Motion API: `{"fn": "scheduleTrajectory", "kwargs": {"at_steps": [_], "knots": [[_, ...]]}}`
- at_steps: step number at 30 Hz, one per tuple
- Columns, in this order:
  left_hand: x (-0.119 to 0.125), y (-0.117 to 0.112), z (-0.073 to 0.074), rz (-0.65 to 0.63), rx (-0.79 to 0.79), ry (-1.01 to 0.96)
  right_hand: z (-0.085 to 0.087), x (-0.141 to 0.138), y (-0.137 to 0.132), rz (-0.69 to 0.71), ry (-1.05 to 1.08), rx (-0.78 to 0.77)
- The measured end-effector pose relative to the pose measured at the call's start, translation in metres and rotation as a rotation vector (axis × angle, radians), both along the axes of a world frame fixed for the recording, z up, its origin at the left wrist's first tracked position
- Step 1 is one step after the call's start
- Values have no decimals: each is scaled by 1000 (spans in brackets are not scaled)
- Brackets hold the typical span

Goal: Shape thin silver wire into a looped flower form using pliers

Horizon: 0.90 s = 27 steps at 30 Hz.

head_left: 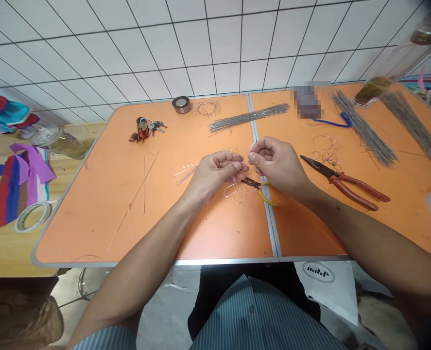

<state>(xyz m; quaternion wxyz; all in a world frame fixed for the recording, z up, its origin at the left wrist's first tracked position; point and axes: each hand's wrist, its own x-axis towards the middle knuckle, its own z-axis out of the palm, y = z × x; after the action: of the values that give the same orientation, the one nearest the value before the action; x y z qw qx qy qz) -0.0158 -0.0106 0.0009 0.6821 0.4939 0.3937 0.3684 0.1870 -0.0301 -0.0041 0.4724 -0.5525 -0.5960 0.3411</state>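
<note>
Close together over the middle of the orange table, my left hand (217, 170) and my right hand (277, 160) both pinch a thin wire. The fingertips nearly meet, and little of the wire shows between them. Loops of fine copper-coloured wire (232, 189) show just below the left fingers; whether they join the held piece, I cannot tell. Small pliers with yellow handles (268, 198) lie beneath the hands, partly covered by them. Several straight wires (186, 172) stick out behind my left wrist. Larger pliers with red handles (350, 187) lie right of my right hand.
Bundles of straight wire (249, 118) lie at the back and on the right (364, 129). Behind the hands are a tape roll (181, 105), a wire ring (206, 108) and keys (147, 129). A glass jar (375, 90) stands back right. The table (73, 218) has a metal edge.
</note>
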Motion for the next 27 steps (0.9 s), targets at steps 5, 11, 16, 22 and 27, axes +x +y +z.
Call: {"fn": "scheduleTrajectory", "kwargs": {"at_steps": [5,11,16,22,27], "knots": [[2,1,0,13,18,8,4,-1,0,22,8,-31],[3,0,1,19,49,32,10,-1,-1,7,5,-18],[3,0,1,23,105,88,9,-2,-1,-31,-31,29],[5,-1,2,8,151,147,6,-2,-1,-14,-46,71],[6,-1,0,35,141,164,6,-2,-2,-13,-98,101]]}}
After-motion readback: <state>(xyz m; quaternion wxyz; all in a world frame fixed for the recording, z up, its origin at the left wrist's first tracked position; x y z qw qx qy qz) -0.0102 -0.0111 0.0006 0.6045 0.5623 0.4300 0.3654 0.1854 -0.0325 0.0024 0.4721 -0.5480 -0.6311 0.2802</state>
